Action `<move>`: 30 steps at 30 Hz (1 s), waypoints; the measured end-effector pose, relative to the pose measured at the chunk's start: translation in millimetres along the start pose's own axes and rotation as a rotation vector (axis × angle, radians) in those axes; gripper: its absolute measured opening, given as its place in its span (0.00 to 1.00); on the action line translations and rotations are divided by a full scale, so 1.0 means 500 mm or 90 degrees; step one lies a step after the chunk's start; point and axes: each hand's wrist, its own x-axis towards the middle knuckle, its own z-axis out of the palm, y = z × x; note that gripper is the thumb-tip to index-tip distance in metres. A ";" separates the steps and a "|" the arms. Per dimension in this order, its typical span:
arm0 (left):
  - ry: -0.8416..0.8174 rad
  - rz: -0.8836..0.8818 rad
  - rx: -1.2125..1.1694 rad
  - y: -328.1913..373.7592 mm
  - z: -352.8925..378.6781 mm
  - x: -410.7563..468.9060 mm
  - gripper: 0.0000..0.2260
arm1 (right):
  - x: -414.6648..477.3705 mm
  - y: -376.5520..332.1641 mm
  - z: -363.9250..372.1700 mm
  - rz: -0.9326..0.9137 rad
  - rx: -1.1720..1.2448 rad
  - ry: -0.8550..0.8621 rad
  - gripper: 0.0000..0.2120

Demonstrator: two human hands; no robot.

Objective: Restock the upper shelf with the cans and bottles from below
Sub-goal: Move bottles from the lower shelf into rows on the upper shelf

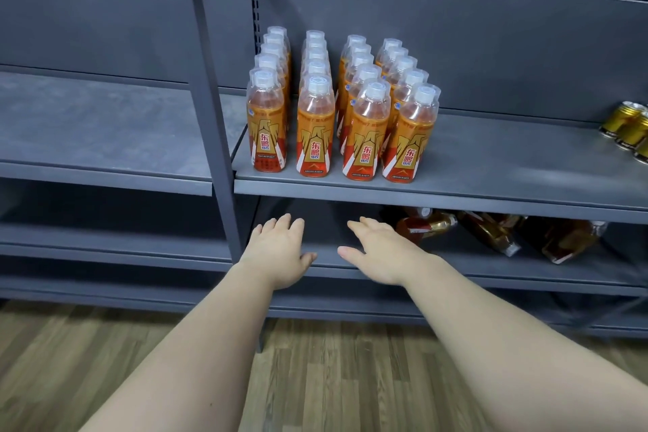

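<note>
My left hand (280, 249) is palm down in front of the lower shelf (456, 268), near its left end. Its fingers are straight and slightly apart and hold nothing. Above it, on the left part of the upper shelf (491, 195), the orange bottles (315, 137) stand upright in 4 rows running from the front edge toward the back. My right hand (382, 251) is just beside the left, also palm down, with its fingers extended and loosely apart. I cannot tell whether they touch anything. The lying bottles (491, 233) are on their sides on the lower shelf, just right of my right fingertips. 3 gold cans (627, 130) stand at the right end of the upper shelf, partly cut off.
</note>
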 end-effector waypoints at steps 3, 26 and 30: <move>-0.010 -0.008 -0.008 -0.005 0.017 0.005 0.29 | 0.010 -0.004 0.014 -0.009 -0.016 -0.012 0.33; -0.047 -0.078 -0.006 0.049 0.136 0.175 0.31 | 0.226 0.151 0.089 -0.056 -0.001 -0.057 0.34; -0.030 -0.078 -0.001 0.031 0.186 0.221 0.29 | 0.286 0.164 0.123 -0.051 -0.013 -0.061 0.32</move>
